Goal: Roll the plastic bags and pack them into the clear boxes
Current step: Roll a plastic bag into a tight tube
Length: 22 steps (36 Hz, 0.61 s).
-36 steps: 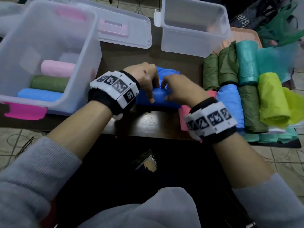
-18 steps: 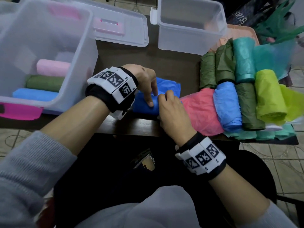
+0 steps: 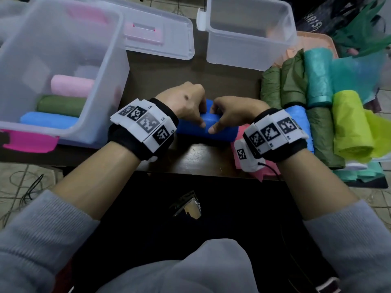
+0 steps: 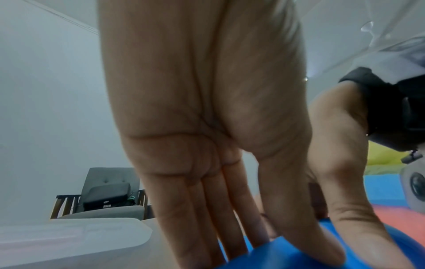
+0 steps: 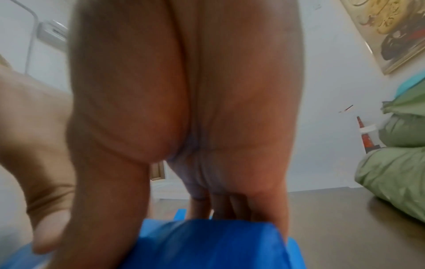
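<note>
Left hand (image 3: 186, 102) and right hand (image 3: 232, 112) are side by side, both gripping the blue bag roll (image 3: 220, 131), thumbs pinching its near face. Roll is lying at table (image 3: 203, 157) centre, long axis 9-to-3. Risk: loose free edge springing open if grip is easing before it reaches the clear box (image 3: 101, 106) at 9.

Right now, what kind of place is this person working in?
Probably a room in a home, not a workshop: an upholstered armchair against a plain wall, a framed picture hanging, and a wooden table on tiled floor.
</note>
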### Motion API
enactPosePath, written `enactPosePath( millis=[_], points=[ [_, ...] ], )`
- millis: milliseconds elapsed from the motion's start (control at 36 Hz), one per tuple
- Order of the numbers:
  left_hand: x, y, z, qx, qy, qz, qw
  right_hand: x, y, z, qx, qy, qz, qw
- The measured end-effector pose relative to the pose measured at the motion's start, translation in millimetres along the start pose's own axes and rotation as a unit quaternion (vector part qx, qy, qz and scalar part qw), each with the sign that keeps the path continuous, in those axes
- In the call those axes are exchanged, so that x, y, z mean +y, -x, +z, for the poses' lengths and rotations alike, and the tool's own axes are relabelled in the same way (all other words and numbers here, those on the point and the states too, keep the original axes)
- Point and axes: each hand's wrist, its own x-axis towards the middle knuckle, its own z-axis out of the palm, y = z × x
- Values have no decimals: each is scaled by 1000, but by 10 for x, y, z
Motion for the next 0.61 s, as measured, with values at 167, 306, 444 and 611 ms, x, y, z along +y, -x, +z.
enactPosePath(
  millis=[167,306,444,611],
  points=[
    [-25,-53,-72,-5,25,-7,1000,15,-93,-113,-61,13,8,998],
    [-13,-78,-72,-10,22,0,1000,60,-157,-156,-37,44,38,998],
    [-22,-95,-82,-13,22,5,1000,26,-159,-160,-59,16,22,998],
    [-39,-107,-101,-6,28,9,1000,19,-176,-41,-60,45,-2,997]
  ],
)
